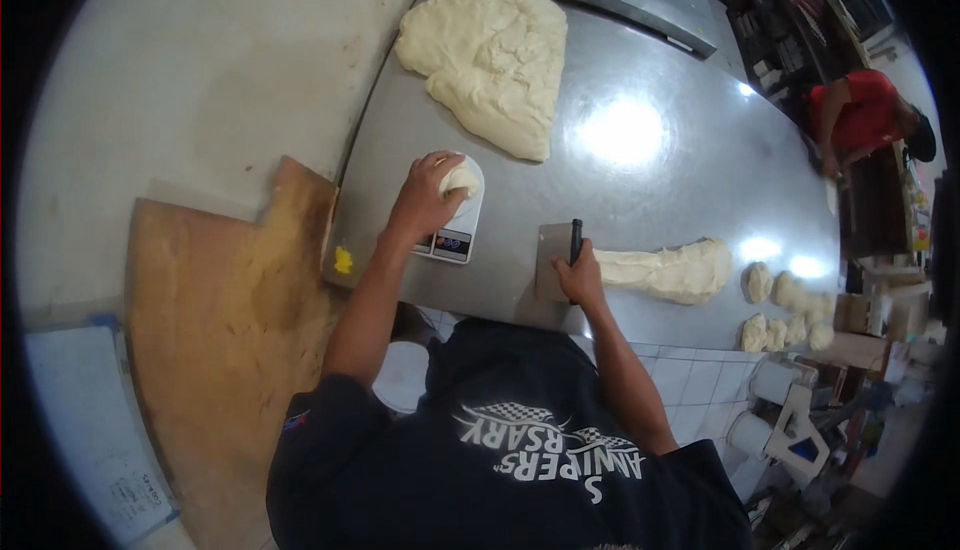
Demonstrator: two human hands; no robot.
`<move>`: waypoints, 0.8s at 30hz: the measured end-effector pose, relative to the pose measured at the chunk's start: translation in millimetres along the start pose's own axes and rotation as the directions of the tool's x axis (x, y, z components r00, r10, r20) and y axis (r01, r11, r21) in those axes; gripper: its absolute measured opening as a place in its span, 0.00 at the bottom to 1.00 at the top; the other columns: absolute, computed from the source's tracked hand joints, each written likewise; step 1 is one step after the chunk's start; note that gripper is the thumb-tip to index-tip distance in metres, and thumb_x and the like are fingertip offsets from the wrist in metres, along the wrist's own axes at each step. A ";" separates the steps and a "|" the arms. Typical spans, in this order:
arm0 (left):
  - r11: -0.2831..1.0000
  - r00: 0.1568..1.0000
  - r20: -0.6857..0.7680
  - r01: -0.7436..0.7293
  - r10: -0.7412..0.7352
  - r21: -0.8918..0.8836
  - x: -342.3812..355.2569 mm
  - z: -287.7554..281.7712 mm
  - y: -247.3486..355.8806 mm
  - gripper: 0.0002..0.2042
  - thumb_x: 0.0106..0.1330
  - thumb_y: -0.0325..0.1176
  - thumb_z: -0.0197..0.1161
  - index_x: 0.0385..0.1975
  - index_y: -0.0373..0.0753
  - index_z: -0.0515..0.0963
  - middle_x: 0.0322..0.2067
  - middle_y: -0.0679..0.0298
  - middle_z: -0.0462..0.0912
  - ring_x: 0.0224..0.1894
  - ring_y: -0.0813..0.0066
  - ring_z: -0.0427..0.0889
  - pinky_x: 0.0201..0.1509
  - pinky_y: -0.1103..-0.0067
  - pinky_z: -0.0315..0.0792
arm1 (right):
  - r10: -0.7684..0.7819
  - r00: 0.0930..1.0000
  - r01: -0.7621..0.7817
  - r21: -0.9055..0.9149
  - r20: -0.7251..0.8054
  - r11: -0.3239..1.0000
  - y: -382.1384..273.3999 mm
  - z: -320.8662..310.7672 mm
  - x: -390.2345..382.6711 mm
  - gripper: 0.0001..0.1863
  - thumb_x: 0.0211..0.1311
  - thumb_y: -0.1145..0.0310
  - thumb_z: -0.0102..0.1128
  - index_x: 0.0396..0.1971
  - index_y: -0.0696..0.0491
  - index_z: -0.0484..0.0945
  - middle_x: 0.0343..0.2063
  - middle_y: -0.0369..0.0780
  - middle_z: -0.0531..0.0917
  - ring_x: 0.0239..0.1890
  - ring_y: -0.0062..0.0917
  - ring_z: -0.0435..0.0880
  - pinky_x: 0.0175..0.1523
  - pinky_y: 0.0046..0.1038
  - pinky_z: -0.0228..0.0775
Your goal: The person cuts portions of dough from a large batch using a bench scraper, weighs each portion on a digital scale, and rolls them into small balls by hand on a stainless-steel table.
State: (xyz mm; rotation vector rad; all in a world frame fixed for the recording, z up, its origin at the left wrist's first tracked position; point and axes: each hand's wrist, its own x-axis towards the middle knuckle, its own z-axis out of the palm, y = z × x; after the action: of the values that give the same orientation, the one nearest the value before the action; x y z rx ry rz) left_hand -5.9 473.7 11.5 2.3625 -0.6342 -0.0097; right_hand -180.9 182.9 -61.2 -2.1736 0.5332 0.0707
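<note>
My left hand (424, 196) curls its fingers round a small dough piece (460, 181) on a white kitchen scale (471, 218), whose display is lit. In my right hand (582, 275) is a bench scraper (552, 248) with a wide metal blade and a black handle. The blade stands at the left end of a long dough strip (675, 272), which widens to the right. Behind the scale lies a large, smooth dough mass (490, 65).
Several small dough pieces (759, 282) sit at the right of the steel table (640, 195). A wooden board (215, 320) is at the left. At the far right, a person in red (865, 115) stands by another work surface. White buckets (770, 382) are below the table's right end.
</note>
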 end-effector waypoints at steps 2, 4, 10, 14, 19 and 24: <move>0.989 0.997 0.068 0.024 -0.034 0.149 -1.4 23.2 -38.6 0.29 0.64 0.39 0.68 0.67 0.39 0.76 0.68 0.44 0.71 0.67 0.43 0.70 0.74 0.57 0.61 | -0.019 0.999 0.018 0.011 0.029 1.000 -0.5 3.5 -1.5 0.24 0.61 0.62 0.69 0.46 0.60 0.67 0.35 0.60 0.84 0.40 0.59 0.85 0.46 0.49 0.75; 0.923 0.995 -0.011 0.095 -0.098 0.374 -0.5 30.6 22.3 0.33 0.63 0.41 0.65 0.70 0.42 0.72 0.74 0.43 0.62 0.71 0.41 0.65 0.75 0.45 0.54 | -0.003 1.000 0.003 0.008 -0.002 1.000 13.9 -2.1 6.6 0.23 0.61 0.63 0.70 0.47 0.61 0.69 0.36 0.55 0.85 0.38 0.52 0.87 0.44 0.45 0.77; 0.991 0.977 0.190 -0.074 0.094 -0.108 -70.2 130.3 77.2 0.22 0.60 0.38 0.70 0.54 0.40 0.81 0.54 0.50 0.82 0.58 0.48 0.79 0.66 0.54 0.70 | 0.284 0.868 -0.497 0.710 0.408 0.499 15.5 -40.5 6.4 0.20 0.67 0.68 0.70 0.55 0.57 0.74 0.37 0.38 0.84 0.37 0.22 0.84 0.41 0.29 0.80; 0.991 0.975 0.220 0.021 0.008 -0.130 -97.8 156.8 104.4 0.19 0.60 0.40 0.73 0.49 0.40 0.83 0.48 0.51 0.85 0.51 0.49 0.83 0.59 0.60 0.75 | 0.272 0.861 -0.507 0.756 0.429 0.414 -6.7 -64.5 -13.9 0.23 0.67 0.68 0.69 0.58 0.58 0.74 0.41 0.38 0.84 0.38 0.24 0.85 0.44 0.30 0.81; 0.982 0.960 -0.280 -0.084 0.034 -0.168 -74.4 116.2 57.6 0.19 0.61 0.32 0.71 0.52 0.36 0.80 0.50 0.48 0.83 0.55 0.46 0.80 0.63 0.60 0.73 | 0.304 0.887 -0.462 0.665 0.348 0.587 1.7 -70.7 -19.5 0.24 0.68 0.70 0.68 0.61 0.58 0.73 0.45 0.40 0.85 0.43 0.26 0.87 0.48 0.32 0.83; 0.962 0.849 -0.517 0.222 -0.110 0.159 -50.7 22.8 -42.9 0.22 0.65 0.28 0.65 0.61 0.37 0.78 0.59 0.46 0.78 0.64 0.48 0.76 0.71 0.61 0.67 | 0.303 0.887 -0.462 0.664 0.349 0.588 -10.5 -69.9 -26.4 0.24 0.67 0.71 0.68 0.60 0.59 0.73 0.46 0.41 0.85 0.44 0.26 0.88 0.49 0.31 0.82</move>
State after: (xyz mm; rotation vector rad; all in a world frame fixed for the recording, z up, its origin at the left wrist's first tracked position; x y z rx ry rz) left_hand -35.6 510.0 -40.7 2.4689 -0.1752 0.6124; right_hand -210.2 143.5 -4.0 -1.2026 0.7571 0.2636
